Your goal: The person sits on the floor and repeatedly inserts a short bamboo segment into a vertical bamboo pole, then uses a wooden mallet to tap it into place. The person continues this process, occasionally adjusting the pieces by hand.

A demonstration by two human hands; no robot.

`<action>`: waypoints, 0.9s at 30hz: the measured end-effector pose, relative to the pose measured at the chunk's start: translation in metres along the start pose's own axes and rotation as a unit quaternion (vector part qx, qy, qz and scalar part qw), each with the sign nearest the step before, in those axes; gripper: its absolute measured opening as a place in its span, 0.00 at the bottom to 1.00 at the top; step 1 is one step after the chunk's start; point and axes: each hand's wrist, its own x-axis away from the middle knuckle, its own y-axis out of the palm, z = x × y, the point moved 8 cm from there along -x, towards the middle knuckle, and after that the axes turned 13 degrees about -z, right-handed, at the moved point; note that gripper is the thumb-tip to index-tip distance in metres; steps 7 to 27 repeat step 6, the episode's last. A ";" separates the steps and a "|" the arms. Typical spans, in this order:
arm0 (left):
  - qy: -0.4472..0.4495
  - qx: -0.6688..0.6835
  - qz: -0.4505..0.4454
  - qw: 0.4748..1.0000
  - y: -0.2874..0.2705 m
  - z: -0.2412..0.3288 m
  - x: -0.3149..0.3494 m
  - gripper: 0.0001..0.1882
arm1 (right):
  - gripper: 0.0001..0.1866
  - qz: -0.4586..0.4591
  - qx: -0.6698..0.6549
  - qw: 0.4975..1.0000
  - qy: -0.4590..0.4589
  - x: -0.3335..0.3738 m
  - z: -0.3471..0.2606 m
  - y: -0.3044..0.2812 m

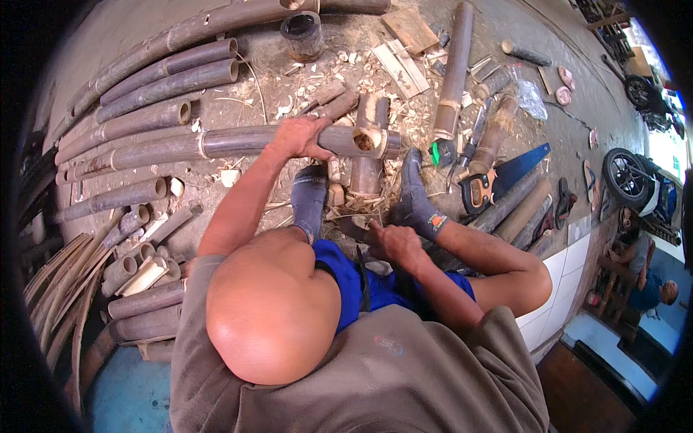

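Note:
A long dark bamboo pole (242,141) lies across the floor in front of me, with an opening cut in its side near the right end. That end rests over a shorter bamboo piece (367,177) set crosswise. My left hand (303,137) grips the pole from above, left of the opening. Between my knees, my right hand (397,242) is closed around the handle of a knife (354,228). Its dark blade points left and is apart from the pole; the handle is mostly hidden by my fingers. Pale wood chips lie around the opening and my socked feet.
Several bamboo poles (144,115) lie at the left, with split strips (65,289) nearer me. A handsaw (505,180), a green-and-black tape measure (442,153) and bamboo lengths are at the right. A dark pot (303,36) stands ahead. A motorcycle (635,177) and another person (650,278) are far right.

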 end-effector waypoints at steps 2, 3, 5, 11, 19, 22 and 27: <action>0.028 -0.010 0.000 1.000 -0.003 -0.013 0.008 0.50 | 0.33 0.029 -0.087 0.995 0.029 0.030 0.019 -0.008; 0.003 -0.011 -0.021 1.000 -0.002 -0.018 0.010 0.51 | 0.37 0.043 -0.129 0.990 0.043 0.037 0.029 -0.008; -0.048 -0.014 -0.063 0.997 -0.002 -0.028 0.018 0.53 | 0.41 0.075 -0.289 0.954 0.036 0.040 0.042 -0.011; -0.049 -0.012 -0.065 0.997 0.001 -0.029 0.021 0.53 | 0.43 0.091 -0.367 0.925 0.033 0.038 0.047 -0.014; -0.049 -0.012 -0.065 0.997 0.001 -0.029 0.021 0.53 | 0.43 0.091 -0.367 0.925 0.033 0.038 0.047 -0.014; -0.049 -0.012 -0.065 0.997 0.001 -0.029 0.021 0.53 | 0.43 0.091 -0.367 0.925 0.033 0.038 0.047 -0.014; -0.049 -0.012 -0.065 0.997 0.001 -0.029 0.021 0.53 | 0.43 0.091 -0.367 0.925 0.033 0.038 0.047 -0.014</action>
